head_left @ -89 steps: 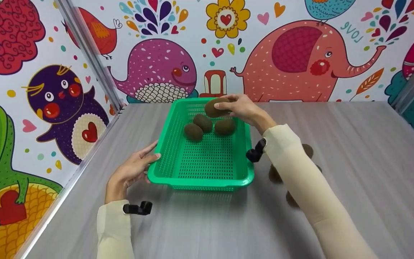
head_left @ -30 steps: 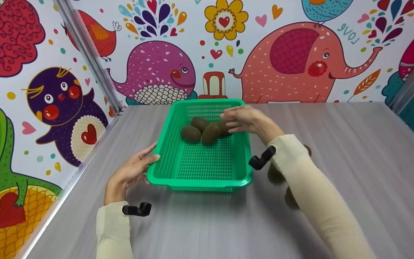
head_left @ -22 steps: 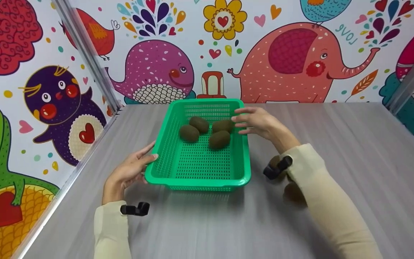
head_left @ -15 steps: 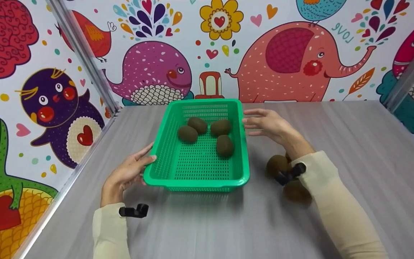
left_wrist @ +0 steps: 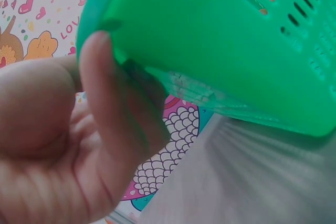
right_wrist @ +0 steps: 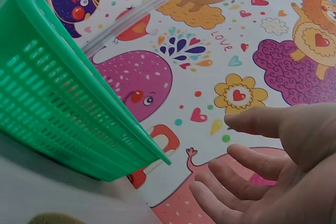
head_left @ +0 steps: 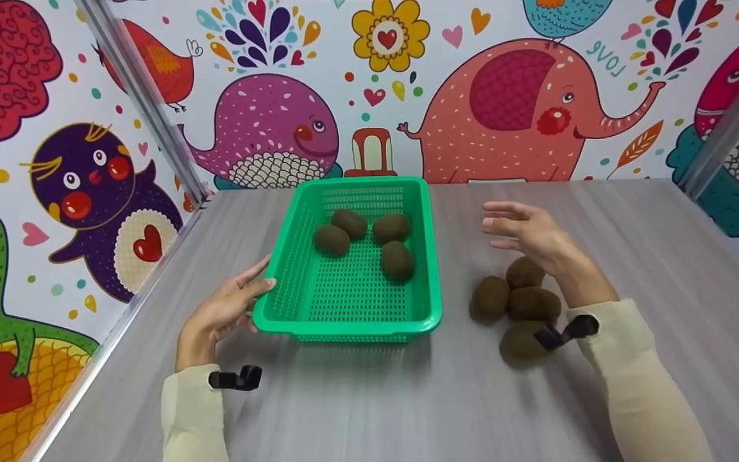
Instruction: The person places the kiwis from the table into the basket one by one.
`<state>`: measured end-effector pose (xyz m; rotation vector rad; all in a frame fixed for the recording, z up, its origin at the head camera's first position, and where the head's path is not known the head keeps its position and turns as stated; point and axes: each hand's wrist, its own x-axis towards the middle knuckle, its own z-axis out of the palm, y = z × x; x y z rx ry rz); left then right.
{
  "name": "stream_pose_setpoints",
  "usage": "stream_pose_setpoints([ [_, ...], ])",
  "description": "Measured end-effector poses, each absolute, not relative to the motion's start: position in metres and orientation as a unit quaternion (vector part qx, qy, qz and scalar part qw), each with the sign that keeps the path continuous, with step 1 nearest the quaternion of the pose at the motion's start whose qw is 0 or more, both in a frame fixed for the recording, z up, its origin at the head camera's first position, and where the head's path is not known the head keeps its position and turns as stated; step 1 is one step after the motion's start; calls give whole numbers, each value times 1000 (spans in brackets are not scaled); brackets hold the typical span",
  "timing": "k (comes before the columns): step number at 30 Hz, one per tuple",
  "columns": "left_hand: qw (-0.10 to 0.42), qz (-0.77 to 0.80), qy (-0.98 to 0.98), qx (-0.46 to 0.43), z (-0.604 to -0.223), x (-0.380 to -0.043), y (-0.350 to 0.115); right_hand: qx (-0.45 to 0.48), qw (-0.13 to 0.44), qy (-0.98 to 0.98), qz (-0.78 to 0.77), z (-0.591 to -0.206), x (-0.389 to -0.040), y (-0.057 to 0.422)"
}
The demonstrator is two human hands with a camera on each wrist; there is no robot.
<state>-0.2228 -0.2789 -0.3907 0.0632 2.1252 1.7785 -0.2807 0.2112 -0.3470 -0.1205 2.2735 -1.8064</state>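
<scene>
A green plastic basket (head_left: 347, 328) with slotted walls stands on the table. Several brown kiwis (head_left: 398, 261) lie inside, toward its far half. My left hand (head_left: 222, 311) grips the basket's left rim near the front corner; in the left wrist view the thumb of that hand (left_wrist: 79, 129) lies over the rim, the fingers partly hidden beneath. To the right of the basket, more kiwis (head_left: 490, 299) sit clustered on the table. Just beyond that cluster my right hand (head_left: 530, 237) hovers, fingers loosely spread and holding nothing, as the right wrist view shows of the hand (right_wrist: 262, 177) too.
Printed cartoon panels (head_left: 369, 96) wall off the back and left side, joined by a metal post (head_left: 145, 96) at the left corner. Grey wood-grain tabletop (head_left: 356, 404) extends in front of the basket. Each sleeve carries a black bracket (head_left: 236, 378).
My right hand has let a kiwi go into the basket and moved right, over to the kiwis on the table. That kiwi rolled to the near right. My left hand keeps its grip.
</scene>
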Motion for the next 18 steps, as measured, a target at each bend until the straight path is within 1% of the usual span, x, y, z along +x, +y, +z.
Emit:
stream_pose_setpoints([
  [10, 180, 626, 758, 19, -390, -222, -279, -35, 106, 787, -607, -353, -278, 245],
  [18, 183, 630, 754, 16, -393, -223, -280, -21, 121, 798, -590, -366, -276, 270],
])
